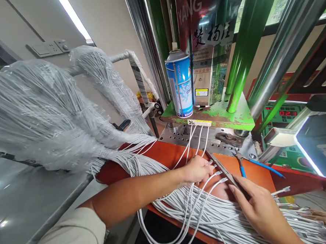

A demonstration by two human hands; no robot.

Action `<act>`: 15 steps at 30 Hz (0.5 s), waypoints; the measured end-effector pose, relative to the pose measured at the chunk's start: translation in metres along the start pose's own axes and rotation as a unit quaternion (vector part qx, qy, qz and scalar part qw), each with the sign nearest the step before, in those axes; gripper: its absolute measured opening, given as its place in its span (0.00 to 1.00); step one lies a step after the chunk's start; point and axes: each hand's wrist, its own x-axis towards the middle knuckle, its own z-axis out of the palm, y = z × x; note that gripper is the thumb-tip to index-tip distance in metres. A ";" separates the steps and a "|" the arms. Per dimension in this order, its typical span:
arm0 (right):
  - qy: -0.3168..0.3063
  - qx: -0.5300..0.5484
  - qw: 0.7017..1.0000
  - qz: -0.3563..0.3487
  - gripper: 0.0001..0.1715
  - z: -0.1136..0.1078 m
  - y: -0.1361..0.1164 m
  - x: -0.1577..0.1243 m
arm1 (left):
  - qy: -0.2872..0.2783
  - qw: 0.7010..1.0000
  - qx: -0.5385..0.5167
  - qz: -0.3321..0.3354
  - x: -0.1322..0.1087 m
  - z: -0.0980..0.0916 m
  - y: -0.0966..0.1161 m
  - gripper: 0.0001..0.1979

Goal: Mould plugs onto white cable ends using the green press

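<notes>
My left hand [197, 170] is closed around the ends of several white cables [197, 140] that run up into the metal mould plate [179, 134] of the press. My right hand [253, 205] rests on the orange bench [172, 154], fingers pinched on a thin dark metal tool [221, 168] whose tip points at the cable connectors beside my left hand. More white cables [215, 217] lie in a thick bundle under both forearms and loop down over the bench's front edge.
A blue spray can [179, 84] stands on the green press base [221, 116]. Blue-handled pliers [248, 166] lie on the bench behind my right hand. Large plastic-wrapped cable bundles [42, 111] hang at the left. A control panel with a red readout [287, 113] is at the right.
</notes>
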 end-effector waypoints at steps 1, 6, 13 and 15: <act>-0.004 0.003 1.000 0.002 0.15 0.000 0.002 0.000 | 0.004 1.000 -0.002 0.001 -0.001 0.000 0.000 0.14; -0.025 0.006 1.000 0.010 0.15 -0.002 0.007 -0.001 | 0.019 1.000 -0.016 0.002 -0.004 0.002 0.000 0.15; 0.003 -0.018 1.000 0.006 0.15 0.003 0.002 0.000 | -0.030 1.000 0.003 0.008 0.003 -0.008 -0.005 0.15; 0.036 -0.043 0.998 0.019 0.15 0.007 0.000 -0.001 | -0.011 0.998 0.040 0.039 0.004 -0.016 -0.008 0.16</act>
